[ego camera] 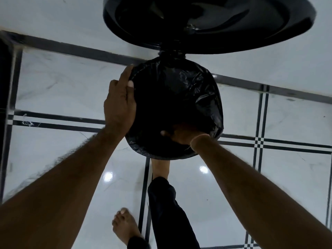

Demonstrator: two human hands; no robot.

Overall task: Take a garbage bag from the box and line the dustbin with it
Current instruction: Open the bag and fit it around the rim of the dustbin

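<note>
Standing upright on the tiled floor, the bin has its long axis vertical and its mouth facing up toward the camera. Its lid is swung open on the far side, underside showing. The bag lines the mouth, black film folded outward over the rim all around. The left hand lies flat against the left side of the rim: fingers extended and close together, pressing the film, thumb tip on the top edge. The right hand reaches over the near edge into the mouth; its fingers are hidden in the dark interior, so their spread cannot be told. 1 foot is at the bin's base, under the near rim; the other foot stands nearer.
</note>
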